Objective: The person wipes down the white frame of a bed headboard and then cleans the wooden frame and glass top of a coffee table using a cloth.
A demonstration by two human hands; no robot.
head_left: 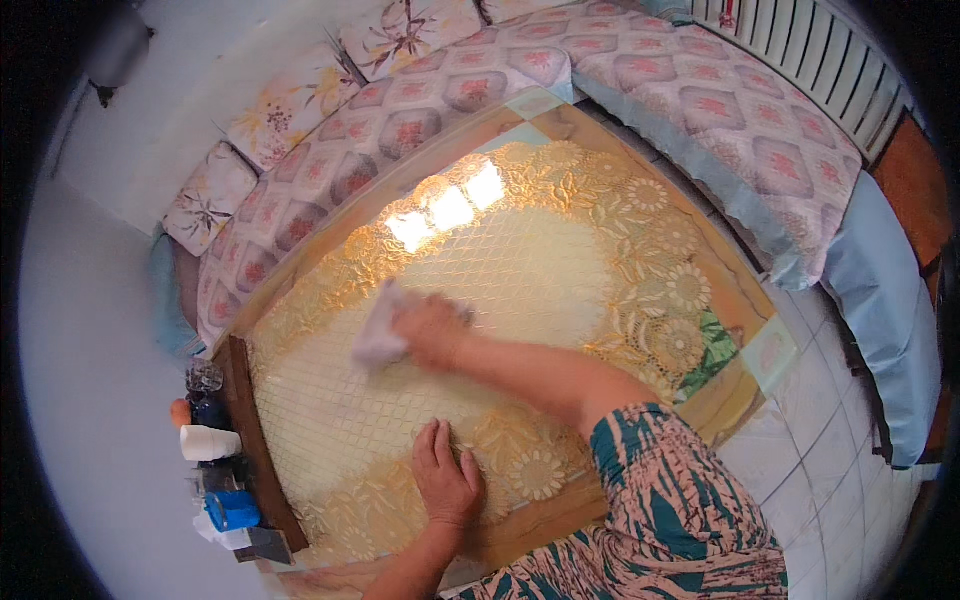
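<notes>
A pale whitish cloth (381,328) is bunched under my right hand (432,332), its fingers closed over it and slightly blurred. The cloth presses on the tabletop, left of its middle. Covering the table is a gold and cream openwork tablecloth (540,265) with a lattice centre and a flower border, its surface shiny. My left hand (447,482) lies flat on the near part of this cover, fingers stretched out and holding nothing. My right forearm reaches across the table from the lower right.
Along the table's left edge runs a dark brown wooden strip (262,450); beside it stand white cups (210,443), a blue container (232,510) and other small items. Sofas with pink patterned covers (690,95) border the far sides. White floor tiles (815,440) show at right.
</notes>
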